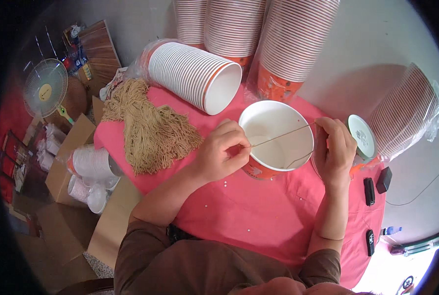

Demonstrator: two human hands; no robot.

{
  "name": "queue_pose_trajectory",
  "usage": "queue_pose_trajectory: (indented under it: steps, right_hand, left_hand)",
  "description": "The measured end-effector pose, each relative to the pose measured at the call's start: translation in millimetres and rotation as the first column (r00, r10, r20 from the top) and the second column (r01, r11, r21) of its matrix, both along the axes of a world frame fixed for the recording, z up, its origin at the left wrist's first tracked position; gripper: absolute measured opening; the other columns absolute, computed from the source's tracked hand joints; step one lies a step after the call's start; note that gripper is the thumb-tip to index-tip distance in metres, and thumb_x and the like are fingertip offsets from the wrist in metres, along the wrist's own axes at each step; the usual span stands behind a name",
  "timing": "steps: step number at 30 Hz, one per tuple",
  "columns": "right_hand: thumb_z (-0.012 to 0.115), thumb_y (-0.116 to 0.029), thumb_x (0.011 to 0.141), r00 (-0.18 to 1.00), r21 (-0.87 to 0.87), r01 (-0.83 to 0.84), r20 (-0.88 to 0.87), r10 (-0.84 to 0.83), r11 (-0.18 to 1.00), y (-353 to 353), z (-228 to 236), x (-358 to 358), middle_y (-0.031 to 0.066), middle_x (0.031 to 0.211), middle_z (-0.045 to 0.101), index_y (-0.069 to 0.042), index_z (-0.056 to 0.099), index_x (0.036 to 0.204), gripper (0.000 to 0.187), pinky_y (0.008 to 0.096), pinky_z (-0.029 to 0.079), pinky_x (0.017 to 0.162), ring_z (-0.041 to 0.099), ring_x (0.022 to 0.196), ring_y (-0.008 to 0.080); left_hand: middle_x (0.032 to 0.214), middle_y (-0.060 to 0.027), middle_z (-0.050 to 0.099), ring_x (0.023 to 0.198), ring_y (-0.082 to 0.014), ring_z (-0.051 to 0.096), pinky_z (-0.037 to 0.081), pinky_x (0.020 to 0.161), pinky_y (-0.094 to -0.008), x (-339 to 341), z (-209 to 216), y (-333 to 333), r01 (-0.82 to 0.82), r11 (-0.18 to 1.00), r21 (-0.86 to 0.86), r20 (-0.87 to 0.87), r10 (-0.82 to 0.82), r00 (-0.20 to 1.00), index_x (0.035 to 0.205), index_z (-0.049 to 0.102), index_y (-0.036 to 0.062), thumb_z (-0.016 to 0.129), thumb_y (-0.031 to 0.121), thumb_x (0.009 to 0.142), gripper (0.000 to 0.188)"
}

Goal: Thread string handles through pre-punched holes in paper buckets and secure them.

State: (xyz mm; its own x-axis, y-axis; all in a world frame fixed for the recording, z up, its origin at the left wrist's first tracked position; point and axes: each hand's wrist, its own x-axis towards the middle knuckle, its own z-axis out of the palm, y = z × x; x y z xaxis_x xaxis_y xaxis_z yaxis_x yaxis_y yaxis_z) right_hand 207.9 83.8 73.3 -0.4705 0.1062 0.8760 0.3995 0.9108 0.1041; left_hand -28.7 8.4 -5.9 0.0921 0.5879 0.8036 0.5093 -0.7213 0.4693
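A thin, tan, fibrous cord (282, 135) runs taut and slightly slanting across the mouth of a round, white-lined paper tub (260, 169) at the centre of the frame. The left hand (224, 150) pinches one end narrowly between thumb and curled fingers, beside the tub's left rim; the right hand (334, 150) pinches the other near the right rim, its fingers bent downward. A short strand (298, 160) hangs against the smooth inner wall at lower right; whether it joins the cord cannot be told. The tub, orange outside, stands on a creased pink cloth (234, 211) dotted with small white specks (249, 230).

Left of centre lies a bundle of tan cords (158, 130), gathered at its upper end and fanned into crinkled strands. Above it, a nested stack of ribbed-looking tubs (185, 76) rests on its side, its open mouth facing right. Tall stacks in clear plastic film (293, 42) rise at upper centre. Right of the right hand sits a flat, circular white-and-green lid-like disc (362, 136); below it lies a matte black block (384, 180).
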Motion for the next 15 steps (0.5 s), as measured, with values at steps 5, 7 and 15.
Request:
queue_pose_trajectory:
  steps: [5, 7, 15]
  right_hand:
    - [0.068, 0.009, 0.075, 1.000, -0.015, -0.018, -0.025, 0.018, 1.000, -2, 0, -1, 0.0104, 0.066, 0.052, -0.001, 0.059, 0.095, 0.024, 0.0385, 0.042, 0.049, 0.054, 0.054, 0.0284]
    - [0.067, 0.010, 0.075, 0.999, -0.045, -0.030, -0.020, 0.029, 0.999, -4, 0, -2, 0.0108, 0.067, 0.054, -0.001, 0.060, 0.095, 0.024, 0.0379, 0.043, 0.049, 0.055, 0.055, 0.0278]
    - [0.064, 0.012, 0.079, 0.994, -0.257, -0.099, -0.080, 0.081, 0.961, -8, -2, 1, 0.0114, 0.075, 0.061, 0.001, 0.061, 0.099, 0.023, 0.0302, 0.047, 0.055, 0.059, 0.061, 0.0212]
  left_hand:
    - [0.075, -0.0054, 0.056, 0.068, -0.0183, 0.054, 0.044, 0.063, -0.0313, -4, 4, -4, -0.033, 0.999, -0.031, 0.109, 0.036, 0.993, 0.081, 0.061, 0.0037, 0.066, -0.001, 0.076, 0.009]
    - [0.071, -0.0048, 0.056, 0.063, -0.0182, 0.055, 0.044, 0.057, -0.0320, -3, 10, -11, -0.109, 0.992, 0.056, 0.049, 0.106, 0.993, 0.085, 0.062, 0.0045, 0.066, -0.001, 0.076, 0.012]
    - [0.078, -0.0114, 0.067, 0.059, -0.0211, 0.064, 0.051, 0.053, -0.0313, 27, 3, -24, 0.019, 1.000, -0.024, -0.213, -0.023, 0.977, 0.104, 0.066, 0.0003, 0.070, 0.007, 0.079, 0.026]
